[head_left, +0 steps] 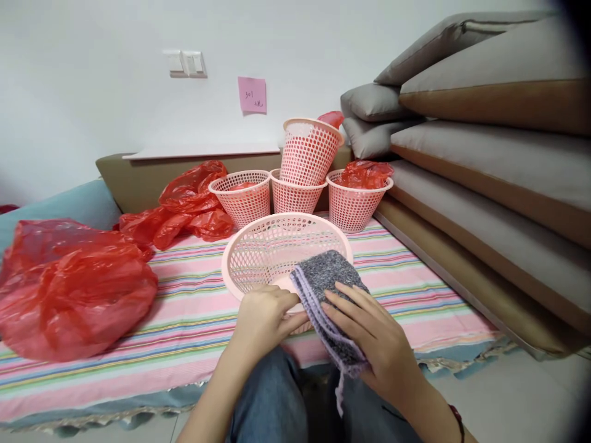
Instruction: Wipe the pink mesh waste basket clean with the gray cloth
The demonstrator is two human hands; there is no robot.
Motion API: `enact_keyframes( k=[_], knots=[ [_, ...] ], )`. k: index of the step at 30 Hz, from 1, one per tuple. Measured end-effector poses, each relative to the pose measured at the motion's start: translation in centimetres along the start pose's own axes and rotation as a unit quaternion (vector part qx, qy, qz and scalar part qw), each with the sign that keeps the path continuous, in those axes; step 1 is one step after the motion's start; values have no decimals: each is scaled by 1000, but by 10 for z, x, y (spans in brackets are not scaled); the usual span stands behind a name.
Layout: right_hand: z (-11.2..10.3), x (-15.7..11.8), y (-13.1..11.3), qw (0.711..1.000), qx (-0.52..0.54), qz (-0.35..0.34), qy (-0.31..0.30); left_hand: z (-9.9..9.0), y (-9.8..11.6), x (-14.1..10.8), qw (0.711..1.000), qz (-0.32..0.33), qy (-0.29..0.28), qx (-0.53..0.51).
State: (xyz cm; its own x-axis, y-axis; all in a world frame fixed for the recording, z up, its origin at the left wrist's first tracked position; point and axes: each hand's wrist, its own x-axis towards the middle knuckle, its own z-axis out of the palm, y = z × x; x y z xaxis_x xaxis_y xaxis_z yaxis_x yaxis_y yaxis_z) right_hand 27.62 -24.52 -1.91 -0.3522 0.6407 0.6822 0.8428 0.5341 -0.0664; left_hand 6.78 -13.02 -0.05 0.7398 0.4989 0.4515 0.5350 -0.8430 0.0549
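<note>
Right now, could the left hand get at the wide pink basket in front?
Probably yes: the left hand is close to the wide pink basket, whose left side looks free. The folded grey cloth in the right hand hides only part of it from view.

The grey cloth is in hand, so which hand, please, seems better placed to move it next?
Probably the right hand: it spreads across the grey cloth, while the left hand is only at its purple edge.

Apparently a home's sitting area: pile of grey cushions (489, 151), striped cloth (184, 320), wall switches (194, 63).
</note>
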Motion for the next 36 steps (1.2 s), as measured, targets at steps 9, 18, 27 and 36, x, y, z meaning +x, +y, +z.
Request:
enact_keyframes(
  k=[9,18,27,36],
  knots=[
    [-4,-1,40,997,8,57,50,-5,0,2,997,6,-81,4],
    [0,10,7,995,90,30,9,-5,0,-1,997,-1,-74,-10],
    [-8,-1,61,992,80,75,68,-15,-28,-7,978,45,-105,-174],
    [2,22,-18,999,38,10,36,-15,-44,1,981,45,-116,-149]
  ],
)
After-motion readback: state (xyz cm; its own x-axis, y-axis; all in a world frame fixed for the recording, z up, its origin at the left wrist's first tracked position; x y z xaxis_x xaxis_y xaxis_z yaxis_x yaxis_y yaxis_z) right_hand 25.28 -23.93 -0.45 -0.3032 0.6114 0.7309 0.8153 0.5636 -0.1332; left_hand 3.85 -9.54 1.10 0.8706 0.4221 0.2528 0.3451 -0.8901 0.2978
